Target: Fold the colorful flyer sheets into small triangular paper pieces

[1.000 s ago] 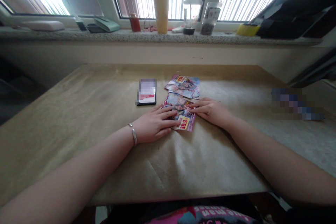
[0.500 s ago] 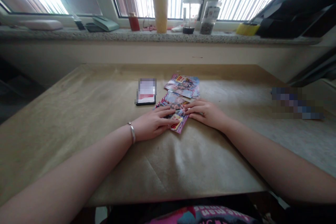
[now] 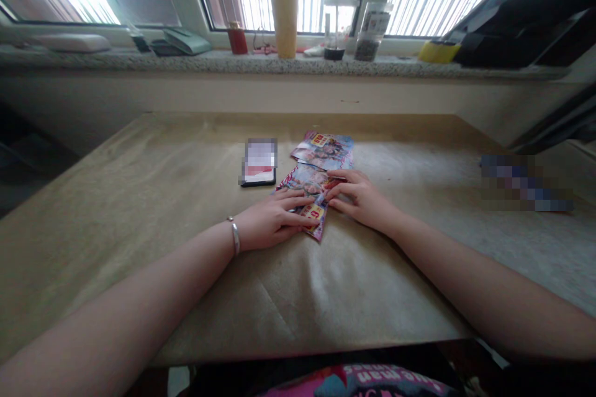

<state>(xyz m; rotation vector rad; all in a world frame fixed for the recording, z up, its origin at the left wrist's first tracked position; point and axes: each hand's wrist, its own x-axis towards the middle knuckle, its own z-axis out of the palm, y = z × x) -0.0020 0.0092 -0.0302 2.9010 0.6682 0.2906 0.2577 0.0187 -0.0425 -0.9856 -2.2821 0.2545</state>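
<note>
A colourful printed leaflet (image 3: 308, 178) with a yellow label and red figures lies at the middle of the table. My left hand (image 3: 277, 217) rests on its left and lower part, fingers stretched out flat and pressing it down; a silver bangle circles the wrist. On the opposite side, my right hand (image 3: 361, 198) has bent fingers closed at the leaflet's right edge. The fingers cover part of that edge. Just beyond lie similar printed leaflets (image 3: 326, 152), overlapping one another and close against the near one. A phone-like object (image 3: 259, 164), its face blurred, lies to their left.
A brownish cloth covers the table (image 3: 200, 155). A blurred flat item (image 3: 526, 183) lies at far right. On the stone windowsill (image 3: 209, 65) stand a tall cup of yellowish drink (image 3: 284, 6), a red bottle (image 3: 237, 38), a clear container (image 3: 372, 31) and a black bag (image 3: 516, 22).
The near leaflet has turned and shifted slightly, its bottom corner now lower. My right hand's fingers have moved a little along its right edge. My left hand stays nearly in place.
</note>
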